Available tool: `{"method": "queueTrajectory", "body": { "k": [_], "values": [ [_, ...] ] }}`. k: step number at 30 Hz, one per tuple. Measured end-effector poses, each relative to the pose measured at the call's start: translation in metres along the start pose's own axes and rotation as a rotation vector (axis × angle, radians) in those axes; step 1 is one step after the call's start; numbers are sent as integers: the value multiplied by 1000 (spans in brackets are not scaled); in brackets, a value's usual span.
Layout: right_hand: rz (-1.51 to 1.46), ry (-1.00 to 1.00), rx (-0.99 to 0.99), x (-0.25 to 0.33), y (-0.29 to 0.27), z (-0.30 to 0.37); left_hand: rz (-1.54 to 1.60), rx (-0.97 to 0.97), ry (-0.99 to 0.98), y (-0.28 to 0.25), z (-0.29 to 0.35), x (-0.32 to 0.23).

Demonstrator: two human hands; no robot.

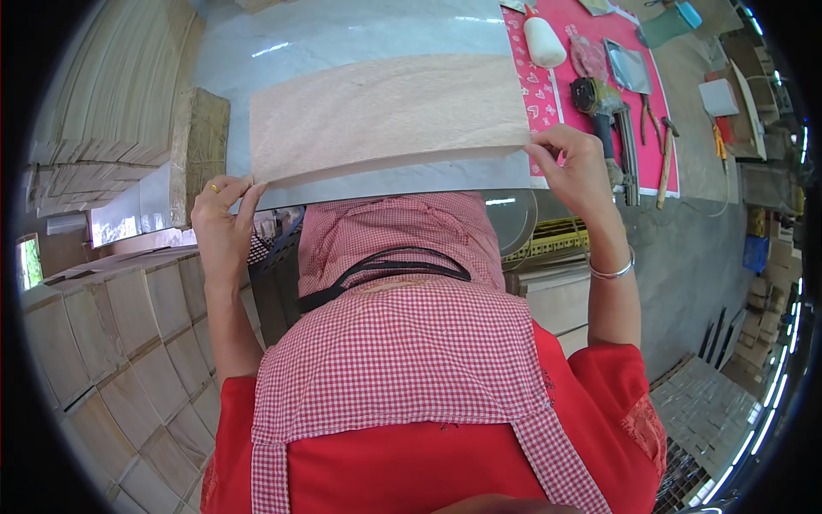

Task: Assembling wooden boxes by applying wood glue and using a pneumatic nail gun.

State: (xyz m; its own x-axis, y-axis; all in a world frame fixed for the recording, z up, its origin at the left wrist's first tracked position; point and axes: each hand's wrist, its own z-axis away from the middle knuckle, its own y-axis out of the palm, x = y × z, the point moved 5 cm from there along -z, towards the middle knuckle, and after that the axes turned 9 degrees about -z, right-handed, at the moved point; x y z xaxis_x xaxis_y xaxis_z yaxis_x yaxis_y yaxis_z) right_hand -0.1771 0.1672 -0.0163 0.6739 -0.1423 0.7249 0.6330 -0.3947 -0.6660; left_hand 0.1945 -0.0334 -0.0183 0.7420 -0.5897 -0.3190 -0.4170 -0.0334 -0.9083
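A thin, pale wooden board [390, 107] spans the grey tabletop in front of me, its near edge lifted a little off the surface. My left hand [227, 210] pinches the near left corner between thumb and fingers, with a ring on one finger. At the near right corner, my right hand [569, 163] grips the board the same way; a bangle circles that wrist. The board's far edge reaches toward the back of the table [342, 30].
Stacked thin boards [111, 86] and a wooden block [199, 154] stand left. On the pink cloth [664, 154] at right lie a white glue bottle [545, 41], a nail gun [604, 111], pliers [649, 117] and a hammer [666, 163]. Stacked wooden pieces [128, 368] fill the lower left.
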Motion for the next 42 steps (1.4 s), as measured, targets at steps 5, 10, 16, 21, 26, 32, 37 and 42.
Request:
{"method": "queueTrajectory", "body": {
  "k": [5, 10, 16, 21, 26, 32, 37, 42],
  "values": [
    [102, -123, 56, 9, 0, -4, -38, -9, 18, -3, -1, -1],
    [189, -119, 42, 10, 0, 1, -166, 83, 16, -9, -1, -9],
    [151, 9, -141, -44, -40, 21, -386, 178, 204, -29, -41, -78],
    [579, 144, -280, -122, -74, 25, -7, -25, 719, 29, -78, -177],
    [532, 493, -178, -142, -67, 8, -177, 288, 739, 92, -102, -213],
    [555, 402, -255, -163, -85, 4, -69, 347, 696, 105, -105, -215],
    [297, 488, -189, -101, -106, 10, -51, 323, 664, 103, -103, -215],
    [35, 600, -88, -12, -105, 38, -68, 329, 649, 104, -103, -212]
  ]
}}
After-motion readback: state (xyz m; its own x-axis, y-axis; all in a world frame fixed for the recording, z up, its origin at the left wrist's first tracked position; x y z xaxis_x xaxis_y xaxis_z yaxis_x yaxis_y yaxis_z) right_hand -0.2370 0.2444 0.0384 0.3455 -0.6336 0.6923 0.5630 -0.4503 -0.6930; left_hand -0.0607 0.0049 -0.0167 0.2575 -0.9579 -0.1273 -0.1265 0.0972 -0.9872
